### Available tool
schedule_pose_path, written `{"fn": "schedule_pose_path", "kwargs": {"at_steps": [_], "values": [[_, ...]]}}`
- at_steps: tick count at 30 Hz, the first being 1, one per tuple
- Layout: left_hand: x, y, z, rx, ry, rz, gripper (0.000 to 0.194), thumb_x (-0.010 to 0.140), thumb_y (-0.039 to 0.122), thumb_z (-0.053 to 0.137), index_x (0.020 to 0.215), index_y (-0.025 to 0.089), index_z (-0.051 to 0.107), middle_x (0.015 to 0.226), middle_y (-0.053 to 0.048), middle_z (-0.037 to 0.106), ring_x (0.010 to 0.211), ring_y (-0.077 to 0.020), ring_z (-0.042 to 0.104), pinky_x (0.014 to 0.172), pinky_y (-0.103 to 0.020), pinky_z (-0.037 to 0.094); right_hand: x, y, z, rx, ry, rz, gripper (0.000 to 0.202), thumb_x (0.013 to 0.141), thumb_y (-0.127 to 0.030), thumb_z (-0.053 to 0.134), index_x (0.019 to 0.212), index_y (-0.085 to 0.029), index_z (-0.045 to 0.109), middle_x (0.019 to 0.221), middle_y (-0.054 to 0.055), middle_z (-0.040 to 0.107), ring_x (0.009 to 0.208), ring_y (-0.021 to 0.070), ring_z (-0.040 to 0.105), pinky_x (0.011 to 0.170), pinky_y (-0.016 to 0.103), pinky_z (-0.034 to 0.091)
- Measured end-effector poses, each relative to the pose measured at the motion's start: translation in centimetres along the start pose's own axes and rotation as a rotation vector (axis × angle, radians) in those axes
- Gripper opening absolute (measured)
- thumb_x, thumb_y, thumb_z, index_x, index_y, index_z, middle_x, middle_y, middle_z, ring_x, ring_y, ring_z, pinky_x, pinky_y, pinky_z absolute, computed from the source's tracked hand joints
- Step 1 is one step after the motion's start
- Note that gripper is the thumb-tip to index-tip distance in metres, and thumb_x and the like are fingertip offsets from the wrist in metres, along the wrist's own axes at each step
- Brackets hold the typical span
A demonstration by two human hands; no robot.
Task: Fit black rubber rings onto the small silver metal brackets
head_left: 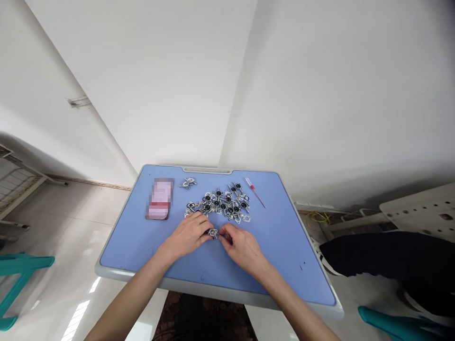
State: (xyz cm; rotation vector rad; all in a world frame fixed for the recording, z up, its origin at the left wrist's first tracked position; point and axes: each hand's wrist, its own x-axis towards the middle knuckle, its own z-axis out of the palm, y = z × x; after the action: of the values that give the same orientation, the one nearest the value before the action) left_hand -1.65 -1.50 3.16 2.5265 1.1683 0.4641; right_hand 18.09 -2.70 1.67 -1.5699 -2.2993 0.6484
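Note:
A small metal part with an oval flange [213, 233] is pinched between the thumb and fingers of my left hand [192, 232], just above the blue tabletop. My right hand [241, 245] is closed at the part's right side, thumb and index finger pressed together on something small that I cannot make out. Just beyond both hands lies a loose pile of metal parts [223, 206], with black round pieces, flat flanges and screws. A few assembled metal pieces [188, 183] lie apart, at the back left of the pile.
On the blue table [135, 251], a phone [159, 199] lies at the left and a screwdriver with a clear and red handle [252, 187] at the back right. Teal stools [26, 265] stand on the floor. Dark cloth [384, 255] is at the right. A white wall rises behind.

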Motion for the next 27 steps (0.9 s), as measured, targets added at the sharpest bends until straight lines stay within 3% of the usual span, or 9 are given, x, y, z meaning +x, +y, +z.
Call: {"fn": "schedule_pose_path", "kwargs": {"at_steps": [5,10,17,27], "values": [[-0.4,0.6,-0.2,0.01,-0.011,-0.034,0.012,0.088,0.023,0.054,0.099,0.021,0.06,0.093,-0.004,0.061,0.092,-0.0205,0.054,0.081,-0.035,0.045,-0.4,-0.1,0.0,0.006,0.001,0.006,0.011,0.085,-0.019,0.047,0.084,-0.02,0.058,0.076,0.001,0.063,0.058,0.0136,0.054,0.054,0.025,0.034],[-0.5,1.3,0.0,0.001,-0.033,-0.085,0.029,0.083,0.027,0.063,0.11,0.022,0.054,0.103,-0.004,0.06,0.098,-0.0223,0.054,0.087,-0.038,0.045,-0.6,-0.3,-0.2,0.021,-0.01,0.01,0.013,0.087,-0.022,0.045,0.084,-0.02,0.058,0.078,0.002,0.064,0.057,0.0135,0.054,0.053,0.026,0.033],[-0.4,1.7,0.4,0.01,-0.022,-0.104,0.011,0.088,0.025,0.056,0.098,0.022,0.059,0.094,-0.004,0.06,0.091,-0.0206,0.055,0.081,-0.036,0.047,-0.9,-0.3,0.4,0.03,0.009,0.026,0.011,0.085,-0.022,0.046,0.082,-0.021,0.057,0.073,0.002,0.065,0.057,0.0148,0.056,0.053,0.026,0.032],[-0.6,2.2,1.0,0.055,0.025,-0.154,0.007,0.087,0.02,0.053,0.089,0.021,0.06,0.092,-0.004,0.06,0.088,-0.0204,0.055,0.078,-0.036,0.047,-1.1,-0.7,0.6,0.002,0.015,0.022,0.009,0.083,-0.019,0.047,0.075,-0.021,0.05,0.066,0.002,0.063,0.055,0.0155,0.057,0.051,0.026,0.027]]}}
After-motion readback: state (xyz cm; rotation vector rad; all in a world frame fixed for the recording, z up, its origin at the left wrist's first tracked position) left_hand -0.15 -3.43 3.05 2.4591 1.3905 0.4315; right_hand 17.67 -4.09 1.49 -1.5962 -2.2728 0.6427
